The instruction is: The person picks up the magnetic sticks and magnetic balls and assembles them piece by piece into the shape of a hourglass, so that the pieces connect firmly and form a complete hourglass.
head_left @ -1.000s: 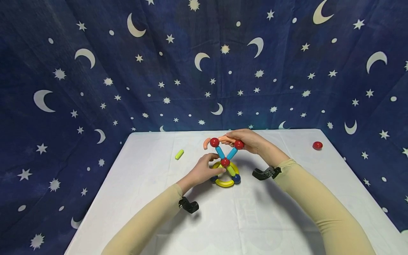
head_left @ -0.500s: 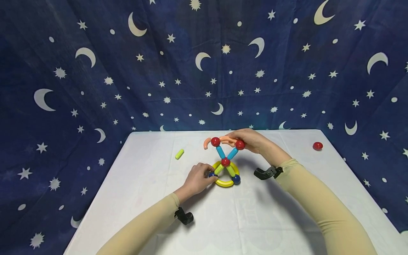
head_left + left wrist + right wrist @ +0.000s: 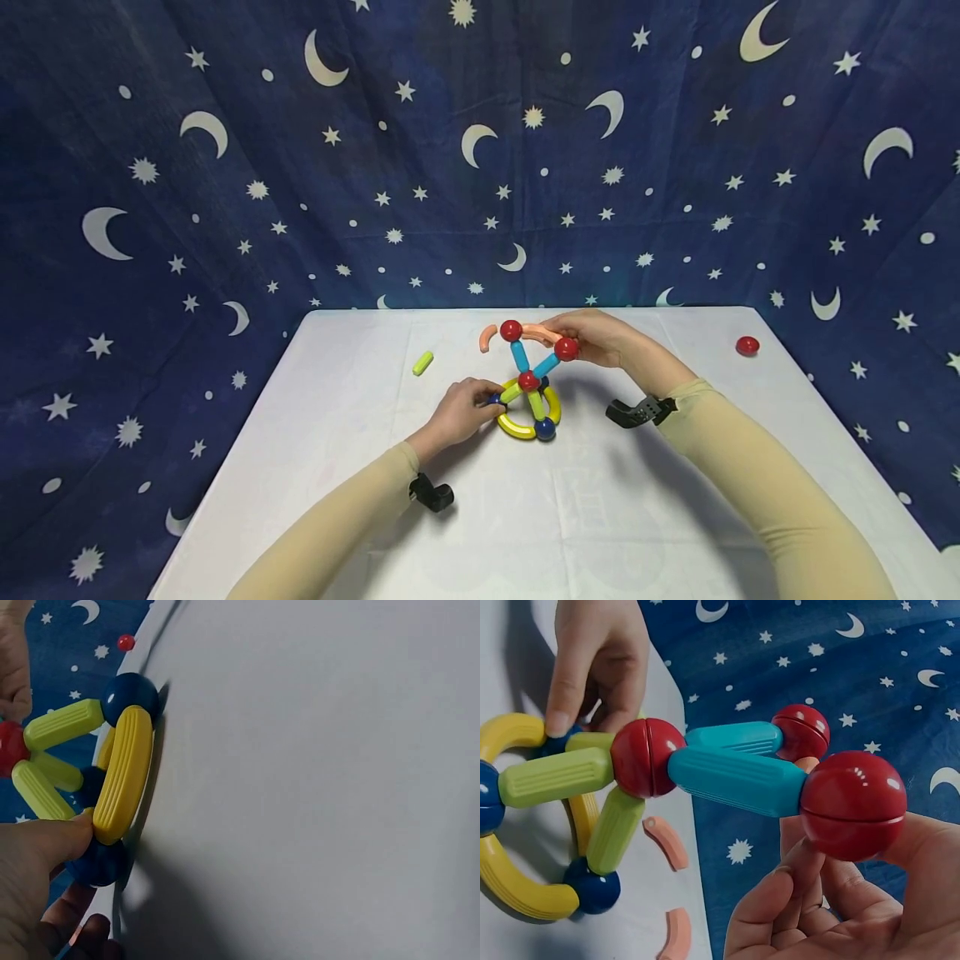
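Observation:
A magnetic ball-and-stick model stands mid-table. Yellow curved sticks [image 3: 516, 427] and blue balls [image 3: 545, 429] form its ring base. Lime sticks [image 3: 555, 777] rise from there to a middle red ball [image 3: 528, 381]. Two light-blue sticks [image 3: 739, 780] branch upward, each ending in a red ball [image 3: 511, 331]. My left hand [image 3: 462, 412] pinches the blue ball [image 3: 97, 862] at the ring's left, thumb at the end of a yellow stick [image 3: 124, 776]. With my right hand [image 3: 592, 335] I hold the upper right red ball [image 3: 853, 806], its fingers curled behind it.
Behind the model lie peach curved sticks [image 3: 487, 337] on the white-covered table [image 3: 600, 517]. A loose lime stick [image 3: 423, 363] is at back left, and a red ball [image 3: 747, 346] sits far right. A blue star-patterned curtain [image 3: 420, 150] hangs behind.
My left hand has moved down and left from beside the middle red ball to the ring's left blue ball. The model has turned, and my right hand has shifted slightly right and down with its ball.

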`<state>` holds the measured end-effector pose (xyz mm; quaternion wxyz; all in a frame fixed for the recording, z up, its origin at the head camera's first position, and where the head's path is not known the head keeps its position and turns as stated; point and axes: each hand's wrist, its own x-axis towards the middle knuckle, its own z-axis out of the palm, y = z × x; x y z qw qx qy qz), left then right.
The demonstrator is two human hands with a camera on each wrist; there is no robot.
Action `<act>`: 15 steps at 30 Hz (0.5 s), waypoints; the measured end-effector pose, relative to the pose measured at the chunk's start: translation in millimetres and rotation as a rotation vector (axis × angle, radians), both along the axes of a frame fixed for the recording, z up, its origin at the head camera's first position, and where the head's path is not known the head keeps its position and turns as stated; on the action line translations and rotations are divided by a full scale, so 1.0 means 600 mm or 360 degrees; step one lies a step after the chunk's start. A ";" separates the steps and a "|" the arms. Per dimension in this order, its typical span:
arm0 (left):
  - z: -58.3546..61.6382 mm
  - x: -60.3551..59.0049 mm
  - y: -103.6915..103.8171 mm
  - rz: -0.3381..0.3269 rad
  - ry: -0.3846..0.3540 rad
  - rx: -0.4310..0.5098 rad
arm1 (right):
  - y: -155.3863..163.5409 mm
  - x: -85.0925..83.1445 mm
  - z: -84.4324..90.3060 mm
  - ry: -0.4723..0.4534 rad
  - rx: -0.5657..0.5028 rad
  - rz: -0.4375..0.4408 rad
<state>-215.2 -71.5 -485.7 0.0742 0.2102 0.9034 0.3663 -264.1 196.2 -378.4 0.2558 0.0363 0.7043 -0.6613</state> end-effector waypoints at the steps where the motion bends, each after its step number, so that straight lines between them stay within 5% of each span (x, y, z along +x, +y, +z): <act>1: 0.000 -0.002 0.001 -0.0002 -0.0007 0.0006 | 0.001 0.001 -0.001 -0.0011 -0.0019 0.0001; 15: 0.007 -0.038 0.016 -0.0060 -0.0019 0.0035 | 0.032 0.031 -0.016 -0.0135 -0.0148 -0.0033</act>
